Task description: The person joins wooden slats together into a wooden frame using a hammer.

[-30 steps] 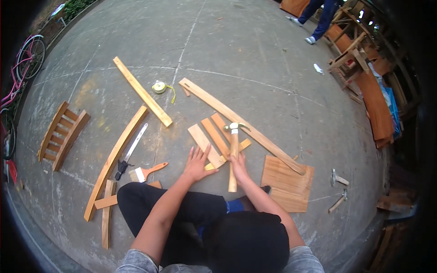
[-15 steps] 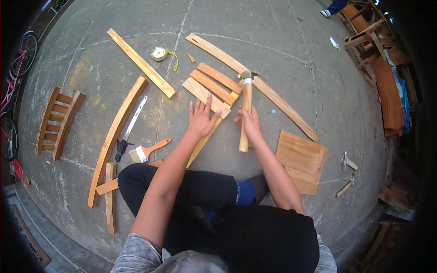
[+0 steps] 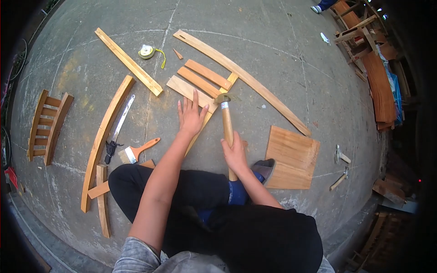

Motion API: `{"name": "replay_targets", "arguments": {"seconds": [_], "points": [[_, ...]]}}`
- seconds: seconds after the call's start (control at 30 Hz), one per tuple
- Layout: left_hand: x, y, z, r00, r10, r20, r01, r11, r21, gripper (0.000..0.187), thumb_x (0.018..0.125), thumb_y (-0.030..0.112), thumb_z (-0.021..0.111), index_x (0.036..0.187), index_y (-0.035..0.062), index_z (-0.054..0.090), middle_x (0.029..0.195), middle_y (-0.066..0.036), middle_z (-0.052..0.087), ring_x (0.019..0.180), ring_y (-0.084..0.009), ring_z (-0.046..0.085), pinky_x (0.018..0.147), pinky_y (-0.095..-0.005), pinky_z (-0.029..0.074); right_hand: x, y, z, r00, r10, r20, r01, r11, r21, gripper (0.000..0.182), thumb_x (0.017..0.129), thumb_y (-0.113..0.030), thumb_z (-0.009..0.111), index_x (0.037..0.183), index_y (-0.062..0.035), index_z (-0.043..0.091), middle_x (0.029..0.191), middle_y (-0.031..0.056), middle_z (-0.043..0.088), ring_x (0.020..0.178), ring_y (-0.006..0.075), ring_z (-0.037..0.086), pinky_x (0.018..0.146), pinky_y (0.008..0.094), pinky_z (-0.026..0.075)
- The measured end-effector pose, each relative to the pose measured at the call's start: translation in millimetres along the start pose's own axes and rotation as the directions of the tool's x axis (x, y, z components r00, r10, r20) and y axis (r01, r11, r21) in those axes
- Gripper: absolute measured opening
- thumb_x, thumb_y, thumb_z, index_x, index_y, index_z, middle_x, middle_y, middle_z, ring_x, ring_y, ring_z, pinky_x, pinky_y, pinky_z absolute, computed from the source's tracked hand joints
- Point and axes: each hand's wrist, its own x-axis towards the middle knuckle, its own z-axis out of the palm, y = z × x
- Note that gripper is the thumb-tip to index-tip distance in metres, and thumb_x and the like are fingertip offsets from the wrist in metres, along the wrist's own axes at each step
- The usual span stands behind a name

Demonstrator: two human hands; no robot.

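Note:
My left hand (image 3: 191,119) lies with fingers spread on a pale wooden slat (image 3: 181,87), pressing it from above. Around the wooden handle of a claw hammer (image 3: 227,120), my right hand (image 3: 235,154) is closed. The hammer's metal head is over or against the slat's right end; contact cannot be made out. Beneath that end runs a narrow yellowish wooden rail (image 3: 196,136), partly covered by my left hand and the slat. Two more reddish slats (image 3: 200,81) lie just beyond, their right ends by the rail.
A long curved wooden piece (image 3: 246,75) lies beyond the slats. To the left are a tape measure (image 3: 146,51), a wooden bar (image 3: 129,61), a curved beam (image 3: 107,136), a saw (image 3: 124,118), a paintbrush (image 3: 140,150) and a slatted frame (image 3: 48,123). A board (image 3: 291,157) and two hammers (image 3: 340,155) lie right.
My right hand has brought the hammer down and nearer my body, its head now at the slat's right end. My left hand stays on the slat. The whole view has shifted slightly.

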Motion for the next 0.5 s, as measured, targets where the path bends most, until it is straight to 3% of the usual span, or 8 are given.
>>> {"name": "replay_targets", "arguments": {"seconds": [0.03, 0.13, 0.33, 0.43, 0.5], "points": [[-0.7, -0.1, -1.2, 1.000, -0.001, 0.009, 0.001, 1.000, -0.004, 0.089, 0.111, 0.062, 0.040, 0.176, 0.0102, 0.007, 0.168, -0.028, 0.039, 0.164, -0.0417, 0.021, 0.134, -0.0572, 0.004, -0.4, -4.5, 0.0, 1.000, -0.012, 0.003, 0.012, 1.000, -0.025, 0.038, 0.103, -0.022, 0.066, 0.129, 0.0031, 0.053, 0.102, 0.0313, 0.068, 0.101, 0.0509, 0.069, 0.089, 0.0552, 0.052], [-5.3, -4.9, -0.8, 0.999, -0.002, 0.038, 0.003, 1.000, -0.008, 0.091, 0.111, 0.065, 0.040, 0.176, 0.0122, 0.004, 0.170, -0.028, 0.037, 0.165, -0.0417, 0.021, 0.134, -0.0566, 0.004, 0.7, -18.9, 1.0, 0.997, -0.079, -0.009, 0.078, 0.994, -0.076, 0.040, 0.103, -0.022, 0.065, 0.131, 0.0038, 0.052, 0.113, 0.0354, 0.067, 0.110, 0.0531, 0.067, 0.092, 0.0567, 0.052], [-4.2, -6.0, 3.0, 1.000, -0.001, 0.031, 0.002, 1.000, -0.020, 0.091, 0.110, 0.064, 0.042, 0.176, 0.0124, 0.005, 0.171, -0.028, 0.036, 0.165, -0.0412, 0.020, 0.134, -0.0561, 0.004, -11.0, -14.6, -2.2, 0.998, -0.051, 0.024, 0.054, 0.990, -0.132, 0.043, 0.105, -0.023, 0.064, 0.137, 0.0024, 0.049, 0.108, 0.0346, 0.068, 0.104, 0.0532, 0.069, 0.091, 0.0576, 0.052], [-3.7, -5.8, -2.2, 0.999, -0.007, 0.037, 0.008, 1.000, -0.027, 0.090, 0.110, 0.063, 0.043, 0.176, 0.0122, 0.008, 0.171, -0.027, 0.037, 0.165, -0.0410, 0.020, 0.134, -0.0558, 0.004, -18.9, -31.6, -11.1, 0.994, -0.102, -0.037, 0.092, 0.975, -0.202, 0.041, 0.106, -0.023, 0.063, 0.135, 0.0011, 0.050, 0.105, 0.0337, 0.069, 0.102, 0.0531, 0.070, 0.089, 0.0579, 0.052], [-4.4, -5.4, -1.1, 1.000, -0.004, 0.029, 0.005, 0.999, -0.031, 0.090, 0.110, 0.063, 0.044, 0.176, 0.0126, 0.008, 0.170, -0.027, 0.037, 0.165, -0.0412, 0.021, 0.134, -0.0557, 0.005, -17.3, -44.2, -14.9, 0.995, -0.076, -0.061, 0.069, 0.991, -0.112, 0.040, 0.106, -0.023, 0.063, 0.135, 0.0008, 0.050, 0.105, 0.0337, 0.068, 0.101, 0.0531, 0.070, 0.087, 0.0577, 0.052]]}}
